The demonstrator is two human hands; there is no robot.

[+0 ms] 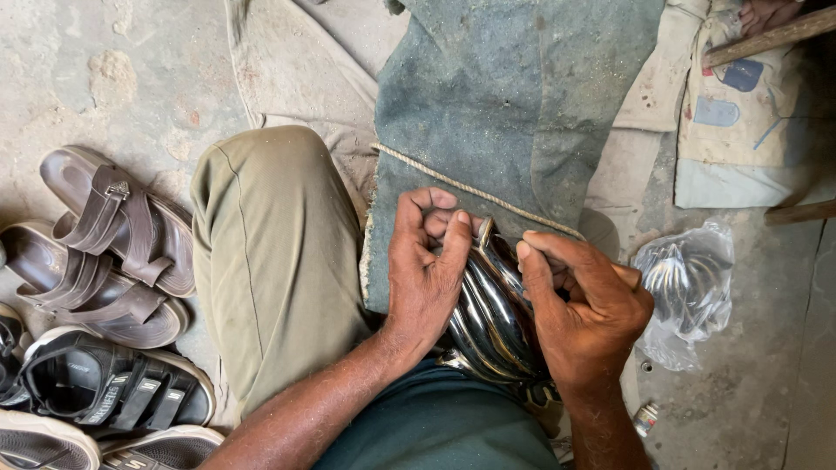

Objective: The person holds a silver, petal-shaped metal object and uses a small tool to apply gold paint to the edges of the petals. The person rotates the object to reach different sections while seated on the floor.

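Closest to the camera, the person sits on the floor with one knee bent up in olive trousers (274,261), and this posture makes the lap a kind of support. A shiny metal piece (492,318) with curved ribs lies there, pressed against the body between both hands. The left hand (427,261) is closed around its left side, with the thumb laid along the ribs and the fingers curled at the upper edge, so the piece cannot roll away. The right hand (588,309) grasps the right side from above, its fingers bent over the top rim; it seems to steady the piece from the other direction (whether it also holds a small tool, the picture does not show).

Just beyond the hands a grey-green cloth (514,104) is spread on the floor, with a thin rope (461,184) lying across it, probably as a soft place for working. To the right, near the right hand, a clear plastic bag (688,287) holds more shiny ribbed pieces, kept within easy reach. On the left side, several sandals (113,252) stand together on the concrete floor (104,78), apart from the work. Far at the upper right lie a patched cloth (740,113) and a wooden stick (771,36).
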